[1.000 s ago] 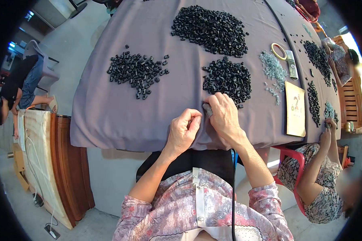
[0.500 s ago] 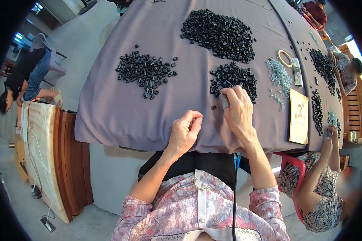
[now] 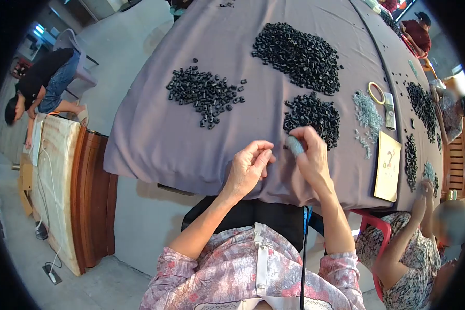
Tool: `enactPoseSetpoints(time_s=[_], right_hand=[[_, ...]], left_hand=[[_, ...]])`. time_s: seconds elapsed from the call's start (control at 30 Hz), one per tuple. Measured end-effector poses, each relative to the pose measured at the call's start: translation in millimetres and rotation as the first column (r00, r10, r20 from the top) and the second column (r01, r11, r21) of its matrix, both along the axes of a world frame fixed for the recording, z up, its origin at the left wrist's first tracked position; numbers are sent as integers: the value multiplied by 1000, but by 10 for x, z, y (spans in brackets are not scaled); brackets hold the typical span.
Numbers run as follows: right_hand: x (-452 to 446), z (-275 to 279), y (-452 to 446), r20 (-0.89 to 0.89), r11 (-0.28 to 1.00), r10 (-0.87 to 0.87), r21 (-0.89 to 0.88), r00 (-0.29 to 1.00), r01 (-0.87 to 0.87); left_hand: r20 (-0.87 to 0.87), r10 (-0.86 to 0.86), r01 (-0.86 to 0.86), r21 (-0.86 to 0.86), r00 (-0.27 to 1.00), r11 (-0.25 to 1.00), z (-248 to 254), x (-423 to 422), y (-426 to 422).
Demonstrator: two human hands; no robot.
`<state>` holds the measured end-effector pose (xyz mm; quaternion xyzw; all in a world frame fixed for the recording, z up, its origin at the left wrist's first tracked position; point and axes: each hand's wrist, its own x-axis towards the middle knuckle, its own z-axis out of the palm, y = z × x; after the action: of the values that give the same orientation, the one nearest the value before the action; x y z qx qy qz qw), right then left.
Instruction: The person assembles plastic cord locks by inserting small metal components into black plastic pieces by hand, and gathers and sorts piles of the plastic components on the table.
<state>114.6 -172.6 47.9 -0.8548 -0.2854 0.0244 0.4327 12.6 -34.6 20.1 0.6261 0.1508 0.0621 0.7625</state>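
My left hand (image 3: 249, 168) is closed above the purple-grey cloth near the table's front edge, thumb and index finger pinched. What it holds, if anything, is too small to make out. Beside it, my right hand (image 3: 313, 157) is closed, with a grey wrap (image 3: 294, 145) around one finger. At that fingertip shows a small black piece (image 3: 285, 146). Just beyond this hand lies a small heap of black pieces (image 3: 315, 116), partly covered by it. A larger black heap (image 3: 297, 57) lies farther back. Another group of black pieces (image 3: 204, 95) spreads to the left, some showing holes.
On the right lie clear small pieces (image 3: 368, 114), a tape roll (image 3: 376, 93), a flat packet (image 3: 390, 111) and a yellowish booklet (image 3: 387, 166). Co-workers sit along the right side, one by a red chair (image 3: 380, 222). A person bends over a wooden cabinet (image 3: 90, 196) at left.
My right hand has drawn back from the small black heap towards me and nearer to my left hand. My left hand's fingers have shifted slightly. The whole view has moved a little.
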Motion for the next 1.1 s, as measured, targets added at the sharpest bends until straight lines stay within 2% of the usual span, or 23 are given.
enactPoseSetpoints(time_s=[0.07, 0.1, 0.13, 0.2, 0.37, 0.5, 0.53, 0.6, 0.77, 0.83, 0.87, 0.93, 1.0, 1.1], right_hand=[[-155, 27, 17, -323, 996, 37, 83, 946, -10], [-224, 15, 42, -435, 987, 53, 161, 899, 20], [-257, 4, 74, -474, 976, 55, 211, 879, 52], [-277, 4, 99, -505, 978, 42, 199, 862, 69], [-319, -47, 95, -426, 994, 54, 106, 903, -9], [-342, -8, 23, -363, 996, 82, 73, 928, -60], [-316, -1, -16, -212, 987, 155, 84, 965, -139], [-289, 139, -130, -138, 995, 87, -27, 987, -92], [117, 7, -808, -90, 959, -283, -8, 955, 284], [378, -44, -1133, 126, 920, -359, -116, 925, 373], [485, -13, -1223, 274, 897, -356, -168, 893, 409], [710, 1, -1372, 322, 847, -414, -208, 852, 490], [938, -74, -1508, 411, 815, -359, -299, 838, 496], [1185, -169, -1523, 443, 763, -318, -405, 838, 504]], left_hand=[[24, 24, -21, -104, 999, 994, 14, 36, -7], [72, 24, -18, -76, 997, 997, -6, 49, -17], [119, 22, -16, -50, 993, 999, -55, 52, -37], [158, 23, -19, -31, 987, 999, -159, 44, -57], [164, 37, -32, -34, 986, 999, -200, 3, -1], [118, 53, -38, -127, 992, 991, -218, 2, 11], [119, 52, -37, -125, 992, 992, -196, 6, 16], [128, 50, -33, -134, 991, 990, -180, 4, 10], [142, 26, -15, -75, 990, 997, -217, 2, -6], [145, 25, -14, -76, 989, 997, -227, 5, -4], [145, 24, -13, -74, 989, 997, -226, 4, -3], [150, 20, -12, -60, 988, 998, -222, 8, -10], [152, 18, -11, -41, 988, 999, -240, 4, -14], [152, 26, -22, -32, 988, 999, -225, 3, -21]])
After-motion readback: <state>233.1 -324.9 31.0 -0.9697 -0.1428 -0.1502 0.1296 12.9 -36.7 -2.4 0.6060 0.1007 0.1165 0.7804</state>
